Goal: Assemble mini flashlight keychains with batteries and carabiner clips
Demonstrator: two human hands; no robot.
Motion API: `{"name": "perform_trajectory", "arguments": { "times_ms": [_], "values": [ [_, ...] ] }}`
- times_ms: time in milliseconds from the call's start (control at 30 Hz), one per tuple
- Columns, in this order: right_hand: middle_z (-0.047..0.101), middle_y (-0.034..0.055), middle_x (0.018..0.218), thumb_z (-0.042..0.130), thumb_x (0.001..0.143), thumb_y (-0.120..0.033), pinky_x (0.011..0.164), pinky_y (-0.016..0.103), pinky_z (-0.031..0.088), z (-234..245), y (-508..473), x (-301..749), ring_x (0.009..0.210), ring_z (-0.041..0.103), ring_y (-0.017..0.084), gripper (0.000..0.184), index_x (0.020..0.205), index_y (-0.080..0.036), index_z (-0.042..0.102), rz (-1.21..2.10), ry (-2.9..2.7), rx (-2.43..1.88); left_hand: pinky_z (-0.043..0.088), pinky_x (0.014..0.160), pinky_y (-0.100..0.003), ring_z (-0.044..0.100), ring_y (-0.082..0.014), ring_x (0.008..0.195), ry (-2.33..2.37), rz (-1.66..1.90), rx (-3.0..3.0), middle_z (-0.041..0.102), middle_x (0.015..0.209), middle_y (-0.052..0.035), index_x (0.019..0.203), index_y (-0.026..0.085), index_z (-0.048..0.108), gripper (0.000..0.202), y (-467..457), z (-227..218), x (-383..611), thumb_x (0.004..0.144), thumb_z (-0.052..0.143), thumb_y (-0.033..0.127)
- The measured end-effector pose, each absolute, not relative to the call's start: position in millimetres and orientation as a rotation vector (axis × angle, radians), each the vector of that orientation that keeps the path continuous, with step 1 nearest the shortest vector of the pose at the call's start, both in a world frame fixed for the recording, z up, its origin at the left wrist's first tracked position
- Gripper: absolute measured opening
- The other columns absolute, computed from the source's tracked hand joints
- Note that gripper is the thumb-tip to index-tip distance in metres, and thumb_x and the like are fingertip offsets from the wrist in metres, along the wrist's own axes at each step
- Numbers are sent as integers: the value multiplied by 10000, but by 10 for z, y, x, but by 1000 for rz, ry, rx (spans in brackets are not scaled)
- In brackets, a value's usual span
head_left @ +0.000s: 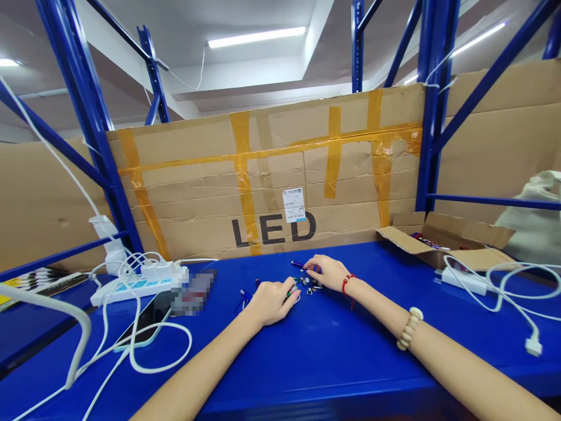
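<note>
The work place is a long blue table (pixel 333 351) under blue rack posts (pixel 432 117). Behind it stands a wall of taped cardboard (pixel 197 175) with the letters LED printed on it. At the far right of the table lies an open cardboard box (pixel 453 227). At the left lie a white power strip (pixel 127 287) and, just in front of it, a dark phone (pixel 144 321).

Both forearms come in from the bottom edge and meet near the middle of the table, close to the cardboard. The left hand (pixel 272 301) rests on the surface, its fingers curled together around a small red and green piece (pixel 291 291). The right hand (pixel 326 272) lies just behind it, fingers stretched to the left and a little apart, the tips at a small blue stick (pixel 298 264); I cannot tell if they pinch it. Between the two hands is a little pile of small metal parts (pixel 309 285). The right arm wears a red cord (pixel 346 283) and a bead bracelet (pixel 409 328).
</note>
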State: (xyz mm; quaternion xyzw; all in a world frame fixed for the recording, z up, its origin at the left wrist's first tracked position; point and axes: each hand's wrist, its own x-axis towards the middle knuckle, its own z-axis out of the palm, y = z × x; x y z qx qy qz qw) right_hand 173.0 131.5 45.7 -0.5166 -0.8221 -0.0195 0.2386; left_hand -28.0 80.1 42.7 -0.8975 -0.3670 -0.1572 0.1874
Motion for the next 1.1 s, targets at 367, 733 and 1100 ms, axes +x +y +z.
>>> {"name": "perform_trajectory", "arguments": {
  "times_ms": [367, 733, 1100],
  "values": [
    [614, 43, 1013, 514, 814, -385, 806, 329, 395, 379, 1327, 1671, 953, 526, 213, 242, 919, -225, 662, 54, -2357, -1265, 407, 530, -249, 631, -197, 628, -980, -422, -2527, 663, 701, -47, 880, 174, 444, 245, 786, 427, -296, 909, 267, 341],
    [651, 28, 894, 546, 763, -236, 759, 279, 428, 331, 1323, 1610, 834, 575, 175, 177, 872, -208, 682, 91, -2320, -1210, 401, 529, -244, 631, -187, 651, -964, -370, -2534, 661, 726, -35, 892, 166, 451, 240, 777, 436, -300, 916, 278, 330],
    [653, 22, 847, 582, 721, -185, 717, 260, 439, 346, 1332, 1615, 779, 579, 155, 173, 866, -200, 675, 120, -2260, -1244, 406, 527, -244, 628, -193, 619, -911, -384, -2552, 650, 705, -40, 865, 174, 454, 264, 802, 418, -306, 915, 254, 338]
  ]
}}
